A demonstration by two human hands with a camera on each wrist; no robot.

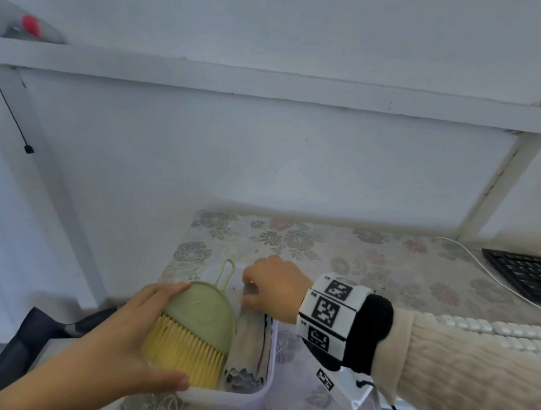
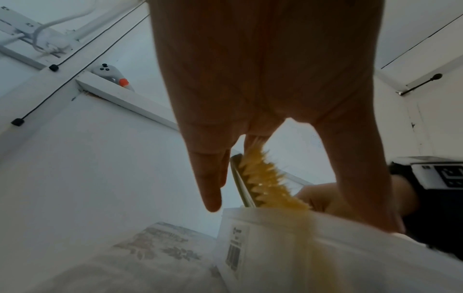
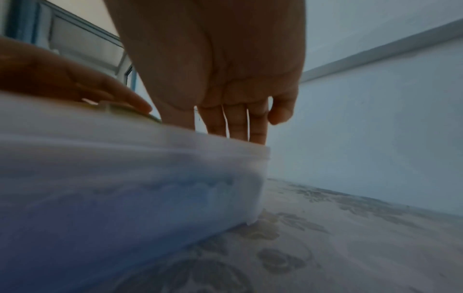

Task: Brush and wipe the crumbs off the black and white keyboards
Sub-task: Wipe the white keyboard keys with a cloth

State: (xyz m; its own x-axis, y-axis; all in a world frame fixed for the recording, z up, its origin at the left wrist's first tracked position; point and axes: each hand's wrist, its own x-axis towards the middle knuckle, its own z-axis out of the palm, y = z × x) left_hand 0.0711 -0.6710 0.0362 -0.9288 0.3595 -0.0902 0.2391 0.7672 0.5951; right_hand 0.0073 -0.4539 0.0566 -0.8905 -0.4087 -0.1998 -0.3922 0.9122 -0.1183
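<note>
A green brush (image 1: 201,316) with yellow bristles (image 2: 265,178) lies in a translucent white tray (image 1: 225,398) at the table's left end. My left hand (image 1: 182,333) grips the brush, fingers over its far edge and thumb at the bristle end. Beside it in the tray lies a folded grey cloth (image 1: 252,342). My right hand (image 1: 246,291) reaches into the tray and pinches the cloth's far end; in the right wrist view its fingertips are hidden behind the tray wall (image 3: 125,168). The black keyboard (image 1: 524,275) sits at the far right, and the white keyboard (image 1: 488,332) is partly hidden behind my right sleeve.
The table carries a floral cover (image 1: 368,263) and stands against a white wall under a shelf (image 1: 267,82). A white cable (image 1: 487,273) runs past the black keyboard. A dark bag (image 1: 28,334) lies left of the table. A grey controller (image 2: 110,75) rests on the shelf.
</note>
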